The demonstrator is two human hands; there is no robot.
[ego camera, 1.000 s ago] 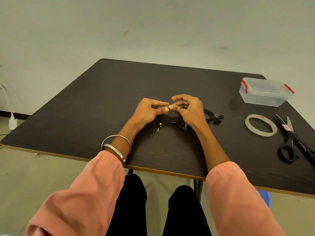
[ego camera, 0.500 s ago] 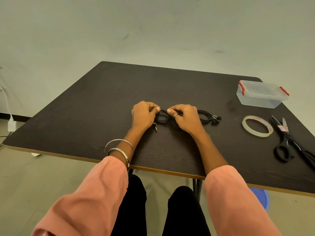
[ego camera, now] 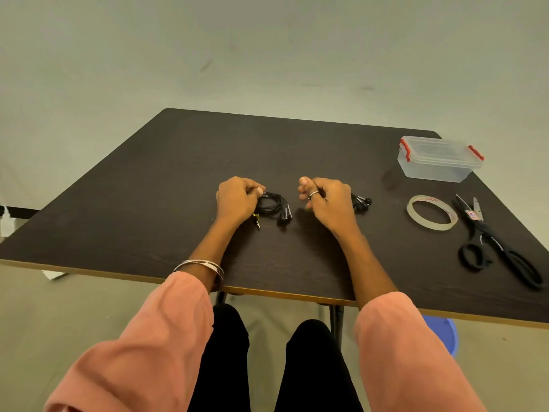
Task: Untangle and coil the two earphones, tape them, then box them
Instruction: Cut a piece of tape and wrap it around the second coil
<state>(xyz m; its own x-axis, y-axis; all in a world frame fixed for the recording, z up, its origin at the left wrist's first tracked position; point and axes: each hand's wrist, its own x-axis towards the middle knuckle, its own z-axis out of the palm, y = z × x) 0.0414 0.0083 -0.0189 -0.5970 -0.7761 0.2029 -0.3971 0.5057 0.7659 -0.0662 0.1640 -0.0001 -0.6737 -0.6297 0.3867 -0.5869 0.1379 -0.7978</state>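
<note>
One black earphone [ego camera: 274, 207] lies coiled on the dark table [ego camera: 178, 179], its yellow-tipped plug and earbuds sticking out toward me. My left hand [ego camera: 237, 200] pinches the coil's left side between thumb and fingers. My right hand [ego camera: 325, 202] rests to the right of the coil, apart from it, with its fingers curled and nothing visible in them. The second black earphone [ego camera: 361, 203] lies just behind my right hand, mostly hidden, with only its earbuds showing. A roll of clear tape [ego camera: 432, 213] lies flat further right. The clear plastic box [ego camera: 439, 162] with red clips stands closed at the back right.
Black scissors [ego camera: 499, 248] lie to the right of the tape, near the table's right edge. A blue stool [ego camera: 442, 331] shows under the table's front right edge. My knees are below the front edge.
Both hands held the coil together before. Now my right hand has let go and moved right, leaving the coil on the table under my left hand.
</note>
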